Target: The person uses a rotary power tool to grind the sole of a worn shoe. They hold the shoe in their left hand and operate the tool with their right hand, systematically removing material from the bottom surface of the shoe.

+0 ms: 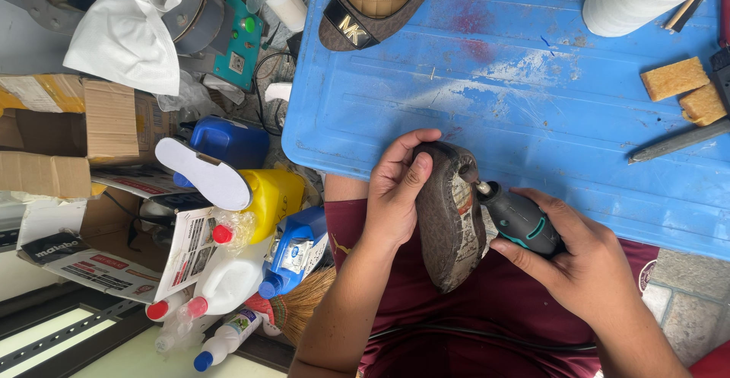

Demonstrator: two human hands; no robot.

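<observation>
Gripping a worn brown shoe (450, 214) sole-up, left hand (397, 188); right hand (585, 268) wrapped around a dark rotary tool (519, 220).

Worn, rough rubber shoe sole (450, 218); matt dark plastic rotary tool (521, 222) with metal tip; scuffed, stained blue plastic counter (532, 119); porous yellow sponges (674, 78).

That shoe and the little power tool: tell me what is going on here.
A person holds a worn brown shoe sole-up in the left hand, over their lap at the edge of a blue plastic table. The right hand grips a dark handheld rotary tool, its tip against the sole near the heel end. The sole looks scuffed and partly ground. A second shoe and two yellow sponge blocks lie on the table; bottles and jugs crowd the floor beside it.
</observation>
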